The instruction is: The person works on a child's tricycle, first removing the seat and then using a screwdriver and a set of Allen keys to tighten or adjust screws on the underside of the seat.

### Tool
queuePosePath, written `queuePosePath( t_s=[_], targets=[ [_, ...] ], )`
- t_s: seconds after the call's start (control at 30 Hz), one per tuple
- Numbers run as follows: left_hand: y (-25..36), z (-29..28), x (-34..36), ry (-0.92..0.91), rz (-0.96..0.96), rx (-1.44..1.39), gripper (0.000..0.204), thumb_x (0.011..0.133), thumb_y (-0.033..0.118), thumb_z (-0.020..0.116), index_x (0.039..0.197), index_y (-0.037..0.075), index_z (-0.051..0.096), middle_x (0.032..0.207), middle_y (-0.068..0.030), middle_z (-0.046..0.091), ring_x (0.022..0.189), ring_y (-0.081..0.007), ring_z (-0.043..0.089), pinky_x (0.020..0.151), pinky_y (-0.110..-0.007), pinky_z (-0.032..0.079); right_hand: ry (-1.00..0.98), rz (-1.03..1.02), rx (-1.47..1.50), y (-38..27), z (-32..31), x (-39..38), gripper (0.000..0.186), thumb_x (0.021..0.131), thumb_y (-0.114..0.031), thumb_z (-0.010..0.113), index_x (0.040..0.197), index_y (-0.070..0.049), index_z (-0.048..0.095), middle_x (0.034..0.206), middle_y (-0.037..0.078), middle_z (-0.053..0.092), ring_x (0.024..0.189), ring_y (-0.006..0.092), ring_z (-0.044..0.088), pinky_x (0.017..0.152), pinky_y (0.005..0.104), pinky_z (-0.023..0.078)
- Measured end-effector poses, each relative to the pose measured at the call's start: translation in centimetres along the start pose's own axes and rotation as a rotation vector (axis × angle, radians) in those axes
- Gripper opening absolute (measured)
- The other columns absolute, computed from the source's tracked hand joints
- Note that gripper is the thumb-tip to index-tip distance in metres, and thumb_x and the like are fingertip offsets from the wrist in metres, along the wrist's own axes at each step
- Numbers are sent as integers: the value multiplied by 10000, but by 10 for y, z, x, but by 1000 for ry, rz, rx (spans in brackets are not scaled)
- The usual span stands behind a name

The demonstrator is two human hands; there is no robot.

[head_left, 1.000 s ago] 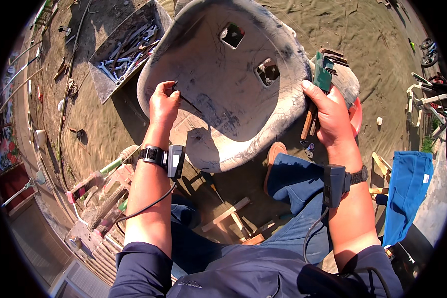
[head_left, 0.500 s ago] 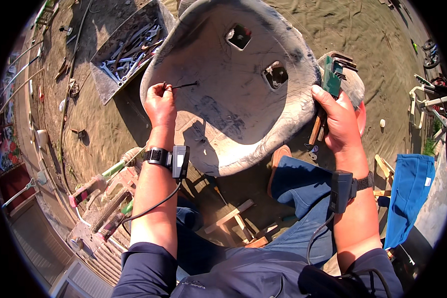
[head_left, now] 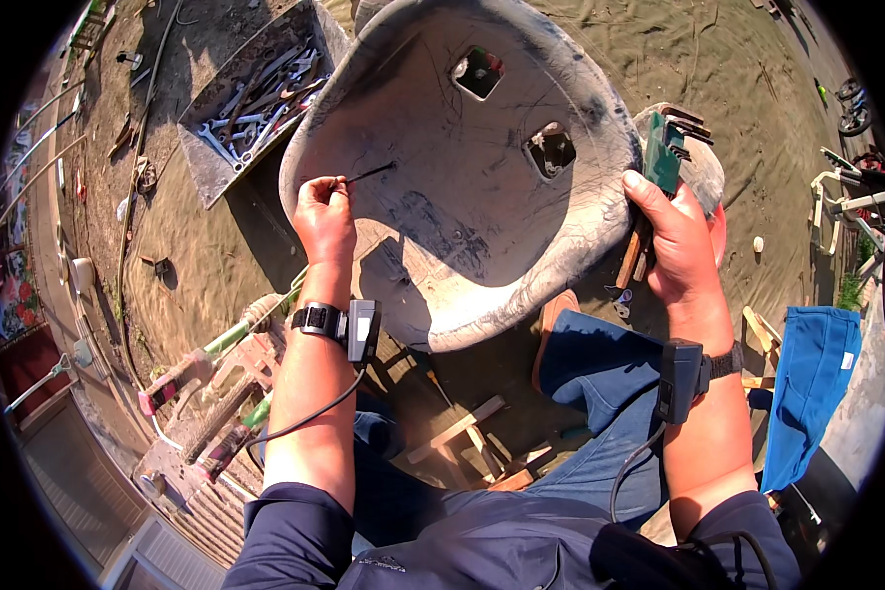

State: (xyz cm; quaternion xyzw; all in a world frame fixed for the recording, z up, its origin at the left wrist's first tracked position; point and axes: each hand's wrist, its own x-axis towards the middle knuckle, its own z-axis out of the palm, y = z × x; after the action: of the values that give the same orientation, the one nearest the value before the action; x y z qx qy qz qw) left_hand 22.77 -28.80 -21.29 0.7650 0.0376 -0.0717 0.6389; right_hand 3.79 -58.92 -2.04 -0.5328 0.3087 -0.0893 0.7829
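Note:
A worn grey bucket-shaped seat shell [head_left: 413, 108] with two square holes lies in front of me. My left hand [head_left: 325, 221] is over its left side, thumb and fingers pinched on a thin black hex key [head_left: 372, 173] that points right across the shell. Next to the shell's right rim, my right hand [head_left: 677, 236] is wrapped round a green hex key holder [head_left: 663, 157]. Several dark hex keys stick out of the holder's right side. My right thumb lies along the lower left of the holder; the other fingers are mostly hidden behind it.
Upper left is a metal tray [head_left: 202, 162] full of wrenches. A clamp-like tool with green and red parts [head_left: 236, 354] rests on the lower left. Wooden pieces [head_left: 467, 433] lie between my legs. Blue cloth [head_left: 806, 393] hangs at the right, and a green ground sheet [head_left: 767, 128] spreads behind.
My left hand has shifted slightly down and right, and the hex key in it now tilts upward to the right. The right hand and holder have moved a little to the right.

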Motion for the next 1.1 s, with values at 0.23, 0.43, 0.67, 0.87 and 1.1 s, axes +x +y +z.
queuePosePath(
  t_s=[0.23, 0.43, 0.67, 0.87, 1.1],
  targets=[
    [-2, 1, -5, 25, -9, -19, 52, 949, 30, 623, 1000, 24, 611, 996, -58, 668, 863, -127, 668, 763, -254, 561, 3, 29, -1, -1, -2, 0, 224, 953, -171, 654, 1126, -42, 595, 941, -16, 642, 828, 87, 622, 766, 264, 525],
    [-5, -1, -7, 23, 11, -37, 40, 948, 21, 619, 988, 21, 617, 1003, -57, 669, 866, -125, 664, 780, -256, 562, 18, 39, -3, 0, -2, -1, 218, 957, -171, 650, 1124, -43, 595, 942, -19, 635, 829, 84, 615, 770, 263, 522],
    [-6, -2, -25, -61, 172, 161, 130, 896, -114, 592, 904, 14, 614, 1005, -59, 669, 939, -119, 644, 869, -253, 540, 5, 47, -15, 1, -4, 0, 207, 961, -167, 645, 1121, -43, 598, 947, -16, 643, 831, 87, 625, 768, 264, 528],
    [4, -2, -37, -91, 437, 426, 154, 833, -124, 598, 851, 28, 613, 961, -74, 675, 886, -176, 677, 807, -277, 545, 4, 18, 12, 1, 0, 1, 213, 960, -165, 646, 1128, -41, 598, 948, -9, 652, 830, 88, 632, 763, 263, 532],
    [21, -6, -39, -171, 594, 666, 169, 830, -77, 604, 881, 77, 651, 1032, -63, 694, 874, -268, 697, 752, -310, 560, 10, 28, -16, 4, -6, 2, 220, 960, -163, 645, 1134, -37, 597, 949, -7, 654, 828, 90, 635, 767, 265, 535]
  ],
)
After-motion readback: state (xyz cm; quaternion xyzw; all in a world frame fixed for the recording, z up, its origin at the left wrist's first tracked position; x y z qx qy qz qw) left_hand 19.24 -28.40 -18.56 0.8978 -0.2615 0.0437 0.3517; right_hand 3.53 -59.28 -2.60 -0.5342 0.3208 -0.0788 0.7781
